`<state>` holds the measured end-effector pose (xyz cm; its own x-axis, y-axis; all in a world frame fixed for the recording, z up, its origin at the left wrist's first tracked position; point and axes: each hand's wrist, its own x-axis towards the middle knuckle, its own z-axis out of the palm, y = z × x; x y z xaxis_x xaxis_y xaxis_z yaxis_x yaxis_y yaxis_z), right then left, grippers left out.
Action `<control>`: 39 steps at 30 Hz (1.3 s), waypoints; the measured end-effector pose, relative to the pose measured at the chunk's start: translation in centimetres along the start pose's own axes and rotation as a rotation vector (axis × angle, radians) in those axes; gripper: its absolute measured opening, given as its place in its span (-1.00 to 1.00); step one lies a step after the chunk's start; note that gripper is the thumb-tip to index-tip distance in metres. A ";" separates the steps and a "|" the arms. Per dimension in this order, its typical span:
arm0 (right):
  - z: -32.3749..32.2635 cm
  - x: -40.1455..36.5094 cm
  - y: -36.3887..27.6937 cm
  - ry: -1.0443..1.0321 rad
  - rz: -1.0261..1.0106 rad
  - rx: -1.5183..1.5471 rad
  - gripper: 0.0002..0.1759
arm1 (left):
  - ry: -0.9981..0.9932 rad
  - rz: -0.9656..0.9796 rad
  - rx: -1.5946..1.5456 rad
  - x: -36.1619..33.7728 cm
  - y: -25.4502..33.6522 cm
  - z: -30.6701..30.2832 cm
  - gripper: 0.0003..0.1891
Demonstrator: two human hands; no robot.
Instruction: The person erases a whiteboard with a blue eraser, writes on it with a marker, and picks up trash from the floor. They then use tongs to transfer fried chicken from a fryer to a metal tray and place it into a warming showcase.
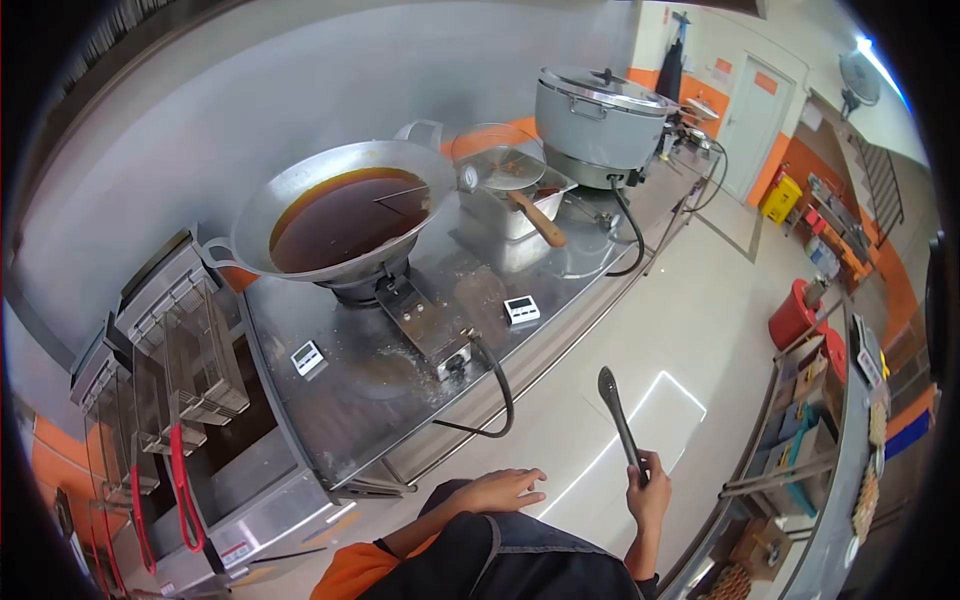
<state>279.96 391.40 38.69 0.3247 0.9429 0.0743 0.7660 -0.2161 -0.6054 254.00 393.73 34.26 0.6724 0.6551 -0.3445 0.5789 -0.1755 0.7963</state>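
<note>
Metal tongs (622, 422) point up and forward from my right hand (650, 490), which is wrapped round their lower end; the tongs look pressed together. My left hand (503, 490) holds nothing and rests in front of my apron, fingers stretched out. Ahead of both hands stands a steel counter (350, 430). A wide wok (250, 225) of dark brown oil (345, 225) sits on a burner there, with a probe thermometer (466, 180) at its right rim. Two small digital timers, one on the left (307, 357) and one on the right (521, 310), lie on the counter.
A wooden-handled strainer (538, 218) lies over a steel pan (515, 222) behind the burner. Farther back is a large lidded cooker (600, 120). Fryer baskets (205, 370) with red handles hang at left. Shelving (790, 460) and a red bin (797, 318) stand at right.
</note>
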 end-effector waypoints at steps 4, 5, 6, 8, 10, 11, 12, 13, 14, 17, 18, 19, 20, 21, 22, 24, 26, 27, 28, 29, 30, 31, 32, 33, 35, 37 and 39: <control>0.5 7.6 -1.0 -0.041 -0.089 0.076 -0.72 | 0.090 -0.070 -0.010 4.2 0.4 -2.4 -0.47; 1.1 9.4 -1.2 -0.057 -0.120 0.102 -0.71 | 0.088 -0.084 -0.002 5.4 0.0 -3.0 -0.47; 1.9 11.1 -1.4 -0.076 -0.162 0.082 -0.70 | 0.086 -0.098 0.006 6.7 -0.5 -3.5 -0.47; 3.2 14.4 -2.7 -0.128 -0.181 0.114 -0.69 | 0.090 -0.104 0.000 9.0 -1.1 -5.2 -0.48; 4.9 17.9 -3.9 -0.167 -0.202 0.155 -0.70 | 0.131 -0.087 -0.053 11.8 -2.6 -6.5 -0.48; 5.7 19.5 -4.1 -0.173 -0.229 0.175 -0.71 | 0.154 -0.077 -0.077 13.4 -3.3 -7.2 -0.48; 6.4 21.2 -4.3 -0.176 -0.254 0.193 -0.72 | 0.170 -0.077 -0.043 14.8 -3.8 -8.1 -0.51; 7.0 22.9 -4.2 -0.188 -0.287 0.186 -0.72 | 0.198 -0.088 -0.061 16.0 -4.2 -9.0 -0.51; 7.3 24.6 -4.3 -0.195 -0.317 0.176 -0.72 | 0.223 -0.093 -0.078 17.1 -4.3 -10.2 -0.50; 7.6 30.0 -4.7 -0.224 -0.333 0.140 -0.72 | 0.306 -0.103 -0.112 20.4 -4.6 -13.4 -0.49; 7.7 32.0 -4.6 -0.218 -0.338 0.129 -0.72 | 0.345 -0.109 -0.103 21.4 -4.5 -14.7 -0.49; 7.6 33.7 -4.5 -0.215 -0.343 0.120 -0.72 | 0.385 -0.121 -0.095 22.1 -4.4 -15.8 -0.49; 7.7 35.5 -4.6 -0.195 -0.341 0.154 -0.72 | 0.421 -0.174 -0.006 22.7 -4.0 -16.9 -0.48; 7.9 37.4 -4.4 -0.172 -0.352 0.155 -0.73 | 0.465 -0.177 -0.041 23.1 -3.9 -17.6 -0.49; 7.9 39.2 -4.5 -0.162 -0.338 0.154 -0.73 | 0.505 -0.182 -0.073 23.5 -3.8 -18.1 -0.49; 8.0 42.2 -5.2 -0.091 -0.352 0.173 -0.74 | 0.537 -0.204 -0.204 23.1 -3.0 -19.4 -0.47; 8.0 45.0 -6.4 -0.081 -0.313 0.218 -0.74 | 0.543 -0.245 -0.255 23.1 -4.3 -19.2 -0.48; 7.9 46.3 -7.3 -0.089 -0.261 0.263 -0.73 | 0.548 -0.262 -0.287 23.1 -5.0 -18.6 -0.47; 8.1 47.7 -8.0 -0.076 -0.299 0.287 -0.72 | 0.592 -0.245 -0.286 22.7 -5.8 -18.0 -0.48; 8.4 49.1 -8.6 -0.066 -0.337 0.312 -0.72 | 0.628 -0.263 -0.295 22.2 -6.1 -17.5 -0.49; 8.7 50.3 -9.5 -0.056 -0.374 0.339 -0.71 | 0.665 -0.282 -0.304 21.7 -6.3 -17.1 -0.50; 9.2 51.4 -10.6 -0.068 -0.407 0.368 -0.71 | 0.703 -0.302 -0.311 21.3 -6.6 -16.8 -0.51; 9.4 52.3 -11.8 -0.082 -0.437 0.396 -0.71 | 0.761 -0.316 -0.356 20.9 -6.8 -16.3 -0.52; 9.6 53.0 -12.5 -0.097 -0.466 0.424 -0.70 | 0.819 -0.332 -0.402 20.6 -6.9 -15.7 -0.54; 10.9 54.8 -12.9 -0.126 -0.496 0.415 -0.69 | 0.929 -0.377 -0.463 20.7 -6.1 -15.7 -0.57; 11.9 56.1 -13.8 -0.186 -0.473 0.417 -0.69 | 1.035 -0.439 -0.488 21.1 -4.7 -16.8 -0.60; 14.2 58.0 -13.1 -0.135 -0.590 0.431 -0.69 | 1.159 -0.472 -0.451 22.6 -4.3 -17.3 -0.62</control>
<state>280.87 452.49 39.64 -0.1660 0.9003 0.4024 0.4969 0.4289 -0.7544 258.71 422.06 31.63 -0.4588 0.8678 -0.1908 0.2925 0.3502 0.8898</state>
